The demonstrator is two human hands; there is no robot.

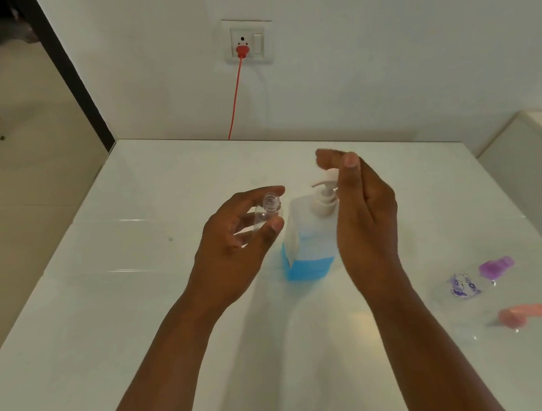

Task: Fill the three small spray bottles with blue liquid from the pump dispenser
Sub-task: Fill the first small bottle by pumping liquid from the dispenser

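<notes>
Head view: glossy white table (116,312) against white wall (381,53), left hand (233,240) clamped on clear bottle (265,213), right hand (360,218) flat, fingers apart.

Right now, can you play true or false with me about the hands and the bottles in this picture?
1. The left hand holds a small clear bottle with no cap on it. True.
2. The small bottle is already full of blue liquid. False: it looks empty and clear.
3. The right hand is at the white pump head of the dispenser. True.
4. The dispenser is lying on its side. False: it stands upright on the white table.
5. A purple cap and a pink cap lie on the table to the right. True.
6. A green cord hangs from the wall socket. False: the cord is red.
</notes>
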